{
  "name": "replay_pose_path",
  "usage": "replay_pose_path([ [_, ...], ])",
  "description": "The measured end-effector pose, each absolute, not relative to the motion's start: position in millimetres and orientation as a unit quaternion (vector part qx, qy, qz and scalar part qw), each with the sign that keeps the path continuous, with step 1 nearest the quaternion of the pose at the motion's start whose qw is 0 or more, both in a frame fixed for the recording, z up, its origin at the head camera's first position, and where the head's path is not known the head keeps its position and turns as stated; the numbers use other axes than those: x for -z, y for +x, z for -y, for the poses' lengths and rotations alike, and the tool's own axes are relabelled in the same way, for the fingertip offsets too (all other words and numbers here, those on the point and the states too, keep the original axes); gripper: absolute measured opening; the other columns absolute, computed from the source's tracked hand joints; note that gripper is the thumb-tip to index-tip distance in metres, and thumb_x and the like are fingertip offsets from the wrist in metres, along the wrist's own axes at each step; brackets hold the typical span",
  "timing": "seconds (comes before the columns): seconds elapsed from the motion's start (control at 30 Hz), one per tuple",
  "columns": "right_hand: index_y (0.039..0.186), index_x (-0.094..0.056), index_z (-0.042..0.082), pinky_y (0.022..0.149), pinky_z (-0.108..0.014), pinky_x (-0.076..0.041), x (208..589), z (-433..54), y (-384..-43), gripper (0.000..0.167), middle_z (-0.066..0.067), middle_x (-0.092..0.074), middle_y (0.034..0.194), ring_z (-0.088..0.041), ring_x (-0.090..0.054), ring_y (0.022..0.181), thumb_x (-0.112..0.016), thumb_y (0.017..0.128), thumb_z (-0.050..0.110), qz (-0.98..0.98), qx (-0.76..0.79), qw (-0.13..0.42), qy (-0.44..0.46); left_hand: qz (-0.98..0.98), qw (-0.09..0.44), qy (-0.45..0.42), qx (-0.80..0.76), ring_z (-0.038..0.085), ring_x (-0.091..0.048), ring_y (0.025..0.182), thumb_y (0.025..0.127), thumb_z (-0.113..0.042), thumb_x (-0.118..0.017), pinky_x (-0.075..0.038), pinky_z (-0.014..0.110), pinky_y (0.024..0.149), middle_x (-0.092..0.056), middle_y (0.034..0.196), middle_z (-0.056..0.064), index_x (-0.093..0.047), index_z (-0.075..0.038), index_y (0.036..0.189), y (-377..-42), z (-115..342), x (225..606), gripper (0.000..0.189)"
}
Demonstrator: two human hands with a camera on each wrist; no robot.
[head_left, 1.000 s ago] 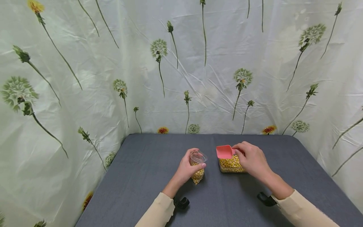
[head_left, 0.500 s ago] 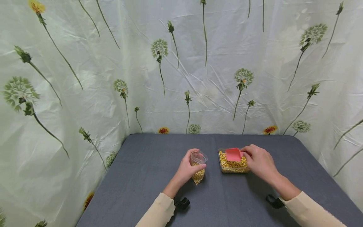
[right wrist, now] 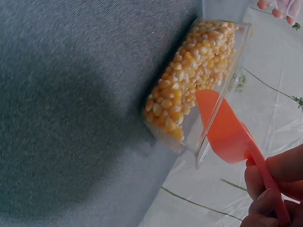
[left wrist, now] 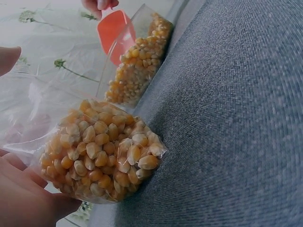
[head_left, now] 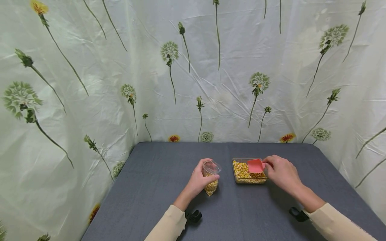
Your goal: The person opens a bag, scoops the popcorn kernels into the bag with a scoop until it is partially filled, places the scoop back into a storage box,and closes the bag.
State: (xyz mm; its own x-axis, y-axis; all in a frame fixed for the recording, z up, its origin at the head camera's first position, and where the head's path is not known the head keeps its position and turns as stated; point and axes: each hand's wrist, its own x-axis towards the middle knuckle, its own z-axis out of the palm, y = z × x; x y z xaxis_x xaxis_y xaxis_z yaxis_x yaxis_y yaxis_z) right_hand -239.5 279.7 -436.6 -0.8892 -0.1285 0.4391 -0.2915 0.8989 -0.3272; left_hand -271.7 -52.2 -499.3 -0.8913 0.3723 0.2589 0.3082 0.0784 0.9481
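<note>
Plainly, the grey tabletop is cut off at the head view's bottom. On it a clear container is set. To its left, a transparent bag is gripped by the left hand, some fingers hidden. A pink scoop is pinched by the right hand, tip inside the container; contact with kernels is unclear.

Bag at the left, container at its 2 o'clock, curtain behind the worktop.
Corn kernels lie in both the bag and the container, which rests on the worktop; the left grip reaches round the bag from 9 o'clock. The scoop sits over the container's 3 o'clock half, its handle pointing to 3 o'clock, into the right grip. The curtain spans from 9 through 12 to 3 o'clock, beyond the worktop's edges.
</note>
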Motion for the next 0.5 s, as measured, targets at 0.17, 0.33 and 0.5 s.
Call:
replay_pose_path([
  [0.17, 0.099, -0.075, 0.005, 0.050, -0.034, -0.040, 436.3, -281.7, -241.6, 0.013, -0.012, -0.069, 0.094, -0.017, -0.053, 0.063, -0.065, 0.092, 0.009, 0.956, -0.187, 0.199, 0.106, -0.733, 0.025, 0.229, -0.640, 0.018, -0.058, 0.115, 0.092, -0.016, -0.075, -0.044, 0.051, 0.100, -0.061, 0.125, -0.001, -0.043, -0.009, 0.142, -271.4, 52.2, 500.4, 0.060],
  [0.33, 0.100, -0.075, 0.003, 0.049, -0.034, -0.040, 436.9, -281.5, -243.0, 0.015, -0.013, -0.068, 0.094, -0.017, -0.053, 0.063, -0.063, 0.093, 0.010, 0.959, -0.183, 0.191, 0.103, -0.734, 0.027, 0.228, -0.639, 0.017, -0.057, 0.116, 0.091, -0.024, -0.076, -0.045, 0.049, 0.099, -0.062, 0.125, -0.003, -0.045, -0.010, 0.142, -272.0, 53.1, 501.3, 0.061],
  [0.5, 0.100, -0.075, 0.003, 0.049, -0.034, -0.039, 440.2, -281.7, -244.2, 0.016, -0.015, -0.069, 0.095, -0.017, -0.053, 0.062, -0.062, 0.094, 0.009, 0.960, -0.191, 0.182, 0.094, -0.730, 0.030, 0.230, -0.643, 0.017, -0.058, 0.116, 0.091, -0.021, -0.076, -0.046, 0.044, 0.097, -0.062, 0.125, -0.003, -0.048, -0.015, 0.139, -272.0, 53.0, 501.7, 0.056],
])
